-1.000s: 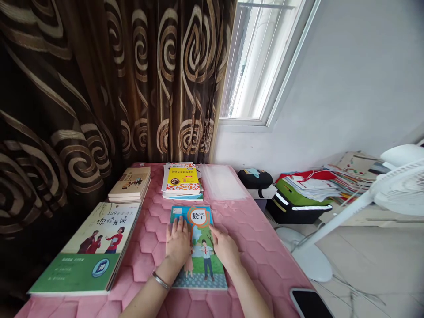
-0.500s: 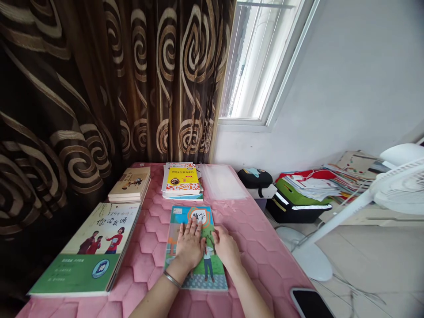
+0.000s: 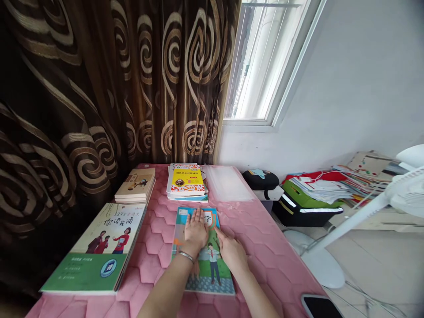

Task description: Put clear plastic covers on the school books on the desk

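Observation:
A mathematics textbook [image 3: 222, 265] with a blue and green illustrated cover lies closed in front of me on the pink quilted surface. My left hand [image 3: 196, 229] rests flat on the upper part of its cover, fingers stretched out and hiding part of the title. At the book's right edge is my right hand [image 3: 232, 252]. Its index finger is extended onto the cover, while its other fingers are partly hidden. Neither hand grips anything.
Left stands a stack of large books [image 3: 96, 247], with smaller beige books [image 3: 135, 183] behind. A book pile topped by a yellow-covered book [image 3: 188, 177] and clear plastic covers [image 3: 228, 183] lie at the back. A phone [image 3: 321, 306] and a white fan [image 3: 351, 221] are right.
My left hand has slid from the book's left side toward the upper middle of its cover. My right hand stays at the right edge, its index finger extended again. The view has shifted slightly.

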The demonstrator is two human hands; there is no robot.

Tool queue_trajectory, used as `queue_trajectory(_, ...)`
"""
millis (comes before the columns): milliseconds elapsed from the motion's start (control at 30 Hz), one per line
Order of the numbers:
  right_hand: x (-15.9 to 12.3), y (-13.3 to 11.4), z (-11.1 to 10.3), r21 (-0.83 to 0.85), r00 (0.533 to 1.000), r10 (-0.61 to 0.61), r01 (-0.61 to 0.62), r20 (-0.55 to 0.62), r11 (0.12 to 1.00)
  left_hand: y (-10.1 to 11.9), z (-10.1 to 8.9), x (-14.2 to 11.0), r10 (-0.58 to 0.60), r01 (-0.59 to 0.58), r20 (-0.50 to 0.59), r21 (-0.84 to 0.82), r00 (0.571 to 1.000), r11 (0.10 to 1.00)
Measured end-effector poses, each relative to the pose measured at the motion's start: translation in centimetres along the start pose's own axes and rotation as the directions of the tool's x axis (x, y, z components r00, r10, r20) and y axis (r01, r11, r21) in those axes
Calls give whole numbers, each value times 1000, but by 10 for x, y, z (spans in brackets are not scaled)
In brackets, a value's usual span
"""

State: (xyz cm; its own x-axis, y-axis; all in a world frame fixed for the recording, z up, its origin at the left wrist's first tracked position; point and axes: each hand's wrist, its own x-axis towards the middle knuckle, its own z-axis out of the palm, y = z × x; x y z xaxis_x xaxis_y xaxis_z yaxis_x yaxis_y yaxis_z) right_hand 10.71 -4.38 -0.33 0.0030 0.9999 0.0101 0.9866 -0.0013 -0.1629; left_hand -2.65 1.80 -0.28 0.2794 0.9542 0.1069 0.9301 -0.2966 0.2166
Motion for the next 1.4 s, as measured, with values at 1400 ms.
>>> queue_trajectory(1400,-82,-11,53,-135,845,-415,393,-337,910,-37,10,-133,217,-214,-17,121,976,969)
